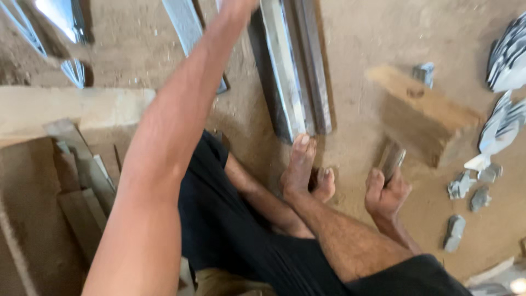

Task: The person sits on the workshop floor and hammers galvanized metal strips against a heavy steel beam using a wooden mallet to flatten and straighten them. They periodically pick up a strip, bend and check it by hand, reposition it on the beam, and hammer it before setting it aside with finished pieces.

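Observation:
I sit on a dirt floor with my bare feet (302,164) against the near end of a bundle of long metal bars (290,66). My left arm stretches up across the view. My left hand (236,4) is cut off by the top edge beside the bars, so its grip is hidden. Low on the right, my right hand (386,193) is closed around a short, blurred grey metal tool (392,156), held just above the ground.
A wooden block (424,109) lies right of the bars. Grey metal scraps (460,186) and stacked shiny pieces (507,60) sit at the right edge. Wooden planks and offcuts (76,164) lie on the left, with more metal strips (66,22) at top left.

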